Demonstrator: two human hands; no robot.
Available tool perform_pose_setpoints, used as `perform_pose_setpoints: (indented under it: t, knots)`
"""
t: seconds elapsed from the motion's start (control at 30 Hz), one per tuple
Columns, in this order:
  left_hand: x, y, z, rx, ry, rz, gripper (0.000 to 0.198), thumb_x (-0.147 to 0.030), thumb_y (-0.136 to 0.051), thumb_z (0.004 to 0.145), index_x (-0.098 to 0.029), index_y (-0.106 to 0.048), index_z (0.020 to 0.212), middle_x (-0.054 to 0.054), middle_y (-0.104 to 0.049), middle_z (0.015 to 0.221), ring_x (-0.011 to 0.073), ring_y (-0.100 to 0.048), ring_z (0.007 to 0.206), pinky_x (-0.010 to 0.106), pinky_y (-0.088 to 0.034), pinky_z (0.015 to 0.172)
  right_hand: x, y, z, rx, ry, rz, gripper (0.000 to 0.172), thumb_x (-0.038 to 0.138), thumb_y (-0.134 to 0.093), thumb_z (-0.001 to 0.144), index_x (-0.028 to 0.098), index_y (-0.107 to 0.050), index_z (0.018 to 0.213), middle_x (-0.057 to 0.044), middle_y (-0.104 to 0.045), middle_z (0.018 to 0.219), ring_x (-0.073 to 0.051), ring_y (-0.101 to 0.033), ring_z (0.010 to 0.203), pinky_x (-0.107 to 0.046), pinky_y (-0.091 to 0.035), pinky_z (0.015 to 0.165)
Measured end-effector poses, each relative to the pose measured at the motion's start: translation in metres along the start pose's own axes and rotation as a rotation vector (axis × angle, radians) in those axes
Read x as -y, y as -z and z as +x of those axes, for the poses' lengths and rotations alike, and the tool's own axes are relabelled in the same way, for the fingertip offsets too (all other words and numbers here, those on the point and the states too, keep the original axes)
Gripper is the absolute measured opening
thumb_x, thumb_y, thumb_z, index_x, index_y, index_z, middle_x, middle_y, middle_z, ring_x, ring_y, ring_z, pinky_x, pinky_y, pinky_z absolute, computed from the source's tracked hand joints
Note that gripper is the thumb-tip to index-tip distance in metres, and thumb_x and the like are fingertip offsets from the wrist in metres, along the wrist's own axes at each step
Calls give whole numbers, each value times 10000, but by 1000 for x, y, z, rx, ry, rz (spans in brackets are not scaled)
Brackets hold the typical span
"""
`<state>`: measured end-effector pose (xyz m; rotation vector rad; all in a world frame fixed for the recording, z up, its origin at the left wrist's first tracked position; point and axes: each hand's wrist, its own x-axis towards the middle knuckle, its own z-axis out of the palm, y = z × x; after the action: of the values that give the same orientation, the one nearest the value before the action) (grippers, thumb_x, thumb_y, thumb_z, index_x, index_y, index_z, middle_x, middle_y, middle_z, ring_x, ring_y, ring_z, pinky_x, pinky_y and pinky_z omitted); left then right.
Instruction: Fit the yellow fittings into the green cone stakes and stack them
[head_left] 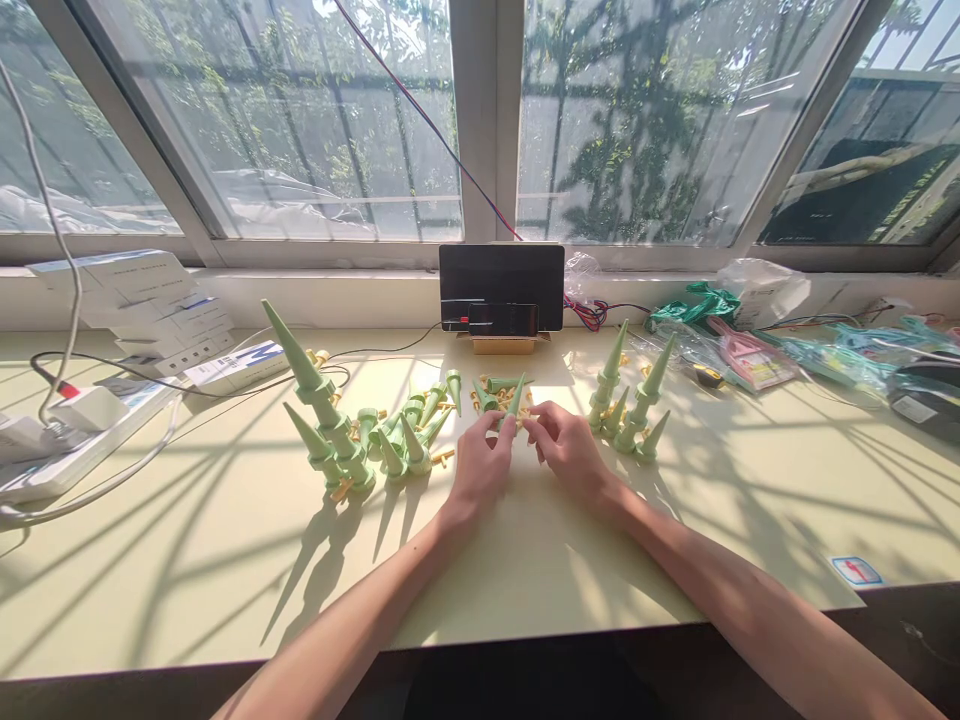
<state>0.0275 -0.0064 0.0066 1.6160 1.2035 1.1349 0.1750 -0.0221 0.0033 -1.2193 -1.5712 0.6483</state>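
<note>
Evidently you're at a fitting step: your left hand is closed on a green cone, tip up, at 12 o'clock over the desk. Your right hand has its fingertips nearly together just beside it; what they pinch, if anything, you can't tell. The next move likely calls for a steady left grip and careful lining-up. Your 2 forearms angle in from 7 and 5 o'clock.

The cones are pale green, the pegs golden yellow. The worktop is cream, shadow-striped; the screen is black.
</note>
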Motion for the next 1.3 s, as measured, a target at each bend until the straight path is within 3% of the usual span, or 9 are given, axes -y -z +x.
perform_pose_setpoints:
  t: [0.83,1.3]
  knots:
    - [3,0,1,-2,-11,29,384,-549,-529,876,-181,-641,858,14,-622,745,98,-483,477,235,-370,448,-4,2,3,-5,-2,-70,379,527,-508,945,189,-607,805,50,-489,454,-132,-473,437,-266,-395,513]
    - [1,0,1,-12,-3,32,374,-546,-547,865,-191,-660,904,-6,-598,653,108,-480,453,249,-403,461,-2,2,2,1,-2,-60,381,539,-514,931,189,-601,807,27,-533,508,-136,-496,453,-267,-415,502]
